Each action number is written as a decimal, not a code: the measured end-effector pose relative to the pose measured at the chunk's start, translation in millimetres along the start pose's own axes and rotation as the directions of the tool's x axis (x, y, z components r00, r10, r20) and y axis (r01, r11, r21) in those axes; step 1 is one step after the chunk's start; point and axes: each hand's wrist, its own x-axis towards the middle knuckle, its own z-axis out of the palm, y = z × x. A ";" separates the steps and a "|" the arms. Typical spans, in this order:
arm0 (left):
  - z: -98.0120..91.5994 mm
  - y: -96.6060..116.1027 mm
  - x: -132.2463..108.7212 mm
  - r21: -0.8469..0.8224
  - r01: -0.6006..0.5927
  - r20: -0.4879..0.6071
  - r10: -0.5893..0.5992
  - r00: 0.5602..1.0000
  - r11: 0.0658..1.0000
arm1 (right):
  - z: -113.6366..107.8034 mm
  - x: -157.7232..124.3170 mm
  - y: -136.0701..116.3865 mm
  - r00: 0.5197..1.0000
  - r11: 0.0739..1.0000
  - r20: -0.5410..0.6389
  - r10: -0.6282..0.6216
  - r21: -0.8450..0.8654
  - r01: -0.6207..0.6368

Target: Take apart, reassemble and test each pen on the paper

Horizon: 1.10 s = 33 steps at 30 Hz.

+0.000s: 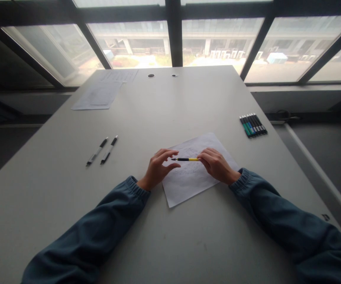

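A yellow and black pen [185, 159] lies level between my two hands, just above a white sheet of paper [188, 181] with a faint drawing. My right hand [217, 165] is closed on the pen's yellow end. My left hand [158, 167] has its fingers curled, thumb and fingertips close to the pen's black end, perhaps touching it. Both arms wear dark blue sleeves.
Two black and white pens [102, 150] lie on the grey table [69, 205] to the left. A row of several markers [253, 125] sits near the right edge. Loose paper sheets [99, 94] lie at the far left. Windows run behind the table.
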 end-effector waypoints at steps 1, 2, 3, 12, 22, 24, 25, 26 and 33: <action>0.1 -0.5 -0.3 -0.011 0.018 0.000 -0.018 1.000 1.000 | 0.1 0.0 0.3 1.000 1.000 -0.004 0.001 0.003 -0.001; 0.0 -0.8 -0.6 -0.014 0.038 -0.006 -0.038 0.999 0.999 | 0.4 -0.1 0.6 1.000 1.000 -0.007 0.001 0.005 -0.001; -0.2 -0.9 -0.7 -0.005 0.061 -0.016 -0.061 0.998 0.998 | 0.7 -0.2 0.9 1.000 1.000 -0.010 0.002 0.005 -0.002; -2.2 1.1 -0.3 0.089 0.124 0.047 -0.128 0.991 0.988 | 0.0 0.3 0.0 1.000 1.000 -0.012 -0.005 -0.025 0.005; -0.3 1.7 0.6 0.060 0.075 0.044 -0.077 0.996 0.995 | -0.4 -0.2 -0.9 0.999 0.998 0.009 -0.031 -0.054 0.032; -0.4 1.7 0.9 0.055 0.059 0.034 -0.061 0.998 0.997 | -0.6 0.1 -1.0 1.000 0.998 0.006 -0.029 -0.048 0.029; -0.3 1.6 1.0 0.054 0.048 0.027 -0.049 0.998 0.997 | -0.7 0.2 -1.0 1.000 0.999 0.005 -0.026 -0.044 0.027; -0.2 1.4 1.1 0.055 0.037 0.018 -0.038 0.999 0.998 | -0.7 0.3 -1.0 1.000 0.999 0.003 -0.023 -0.039 0.023; 0.9 1.0 1.3 0.033 -0.029 -0.024 0.030 0.999 0.999 | 0.7 -0.7 -0.7 1.000 1.000 -0.005 0.000 0.020 0.000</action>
